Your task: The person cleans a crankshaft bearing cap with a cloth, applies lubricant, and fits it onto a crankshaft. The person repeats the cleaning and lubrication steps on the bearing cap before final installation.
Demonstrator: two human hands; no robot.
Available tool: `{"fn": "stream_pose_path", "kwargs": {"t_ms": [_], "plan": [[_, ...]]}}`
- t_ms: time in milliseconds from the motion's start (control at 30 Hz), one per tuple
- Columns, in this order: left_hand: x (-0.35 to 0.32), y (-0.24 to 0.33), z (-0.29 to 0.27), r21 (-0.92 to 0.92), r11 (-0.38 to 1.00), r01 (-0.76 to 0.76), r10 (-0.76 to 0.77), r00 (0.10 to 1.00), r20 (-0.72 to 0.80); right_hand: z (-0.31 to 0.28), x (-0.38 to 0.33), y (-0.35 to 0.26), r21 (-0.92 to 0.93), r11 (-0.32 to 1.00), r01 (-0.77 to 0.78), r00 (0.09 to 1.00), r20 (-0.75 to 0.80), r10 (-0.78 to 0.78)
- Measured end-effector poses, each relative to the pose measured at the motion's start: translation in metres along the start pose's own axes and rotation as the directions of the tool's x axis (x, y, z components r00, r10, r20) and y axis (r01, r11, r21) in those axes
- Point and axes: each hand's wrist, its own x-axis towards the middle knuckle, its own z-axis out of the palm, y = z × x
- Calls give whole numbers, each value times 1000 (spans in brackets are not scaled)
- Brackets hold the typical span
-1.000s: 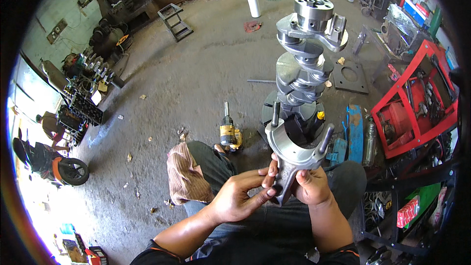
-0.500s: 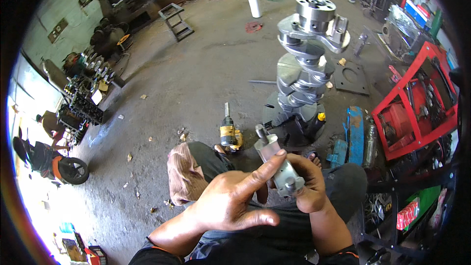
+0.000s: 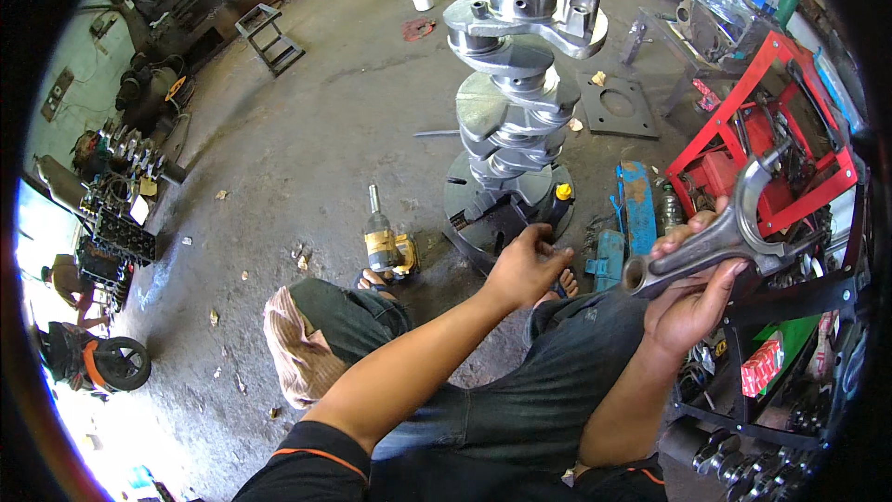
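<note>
Out to the right, my right hand (image 3: 692, 311) is closed around the shank of a grey metal connecting rod (image 3: 711, 251). Its small round end points left, and its open, forked big end with bolts sticking out points up and right. My left hand (image 3: 528, 268) is held in front of the crankshaft base, beside a black container (image 3: 502, 223); its fingers are curled, and anything inside them is hidden. A large bare-metal crankshaft (image 3: 516, 102) stands upright on a round base (image 3: 460, 188) beyond my knees.
A yellow-and-black cordless impact wrench (image 3: 383, 246) stands on the floor between my left knee and the crankshaft. On the right are a blue tool (image 3: 637, 209), a red rack (image 3: 734, 121) and a flat metal plate (image 3: 621, 107). A striped cloth (image 3: 297, 344) covers my left knee.
My left hand has left the metal part and reached forward to the crankshaft base. My right hand has moved right, with the connecting rod now showing lengthwise. The whole view has shifted.
</note>
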Motion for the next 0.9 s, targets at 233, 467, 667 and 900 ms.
{"fn": "stream_pose_path", "kwargs": {"t_ms": [233, 467, 667, 900], "plan": [[94, -18, 64, 175, 947, 270, -190, 908, -374, -13, 10, 17, -218, 970, -107, 977, -203, 62], [106, -31, 86, 180, 936, 304, -172, 837, -519, -9, 21, 38, -361, 931, -44, 997, -68, 21], [104, -33, 67, 269, 922, 279, -143, 890, -433, 6, 23, 49, -234, 965, -115, 992, -71, 101], [52, -5, 56, 241, 970, 35, 56, 930, -364, -6, 23, 47, -118, 985, -127, 991, 35, 132]]}}
